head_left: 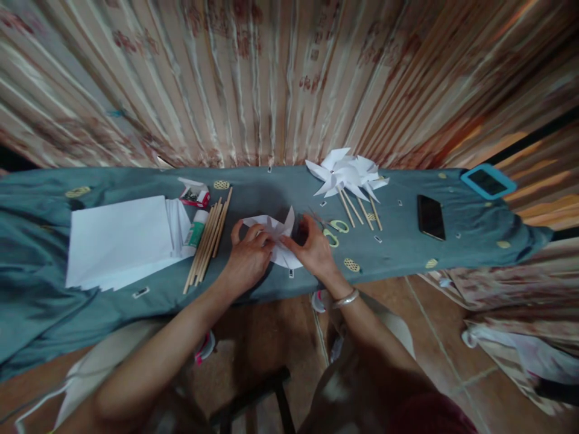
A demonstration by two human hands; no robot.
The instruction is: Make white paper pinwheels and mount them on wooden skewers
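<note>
Our left hand [246,259] and right hand [314,250] pinch folded tips at the centre of the paper pinwheel [271,226], which we judge needs steady pressure next.

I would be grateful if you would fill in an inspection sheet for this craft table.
Surface: table under grey-blue cloth.
Job's things: white folded paper piece on the cloth.
Clutter: stack of white paper sheets; bundle of wooden sticks; white glue bottle; green-handled scissors; white paper pinwheels; black phone.
Grippers: left hand and right hand both hold the paper piece.
Cables: nothing seen.
Surroundings: pleated patterned curtain; tiled floor.
</note>
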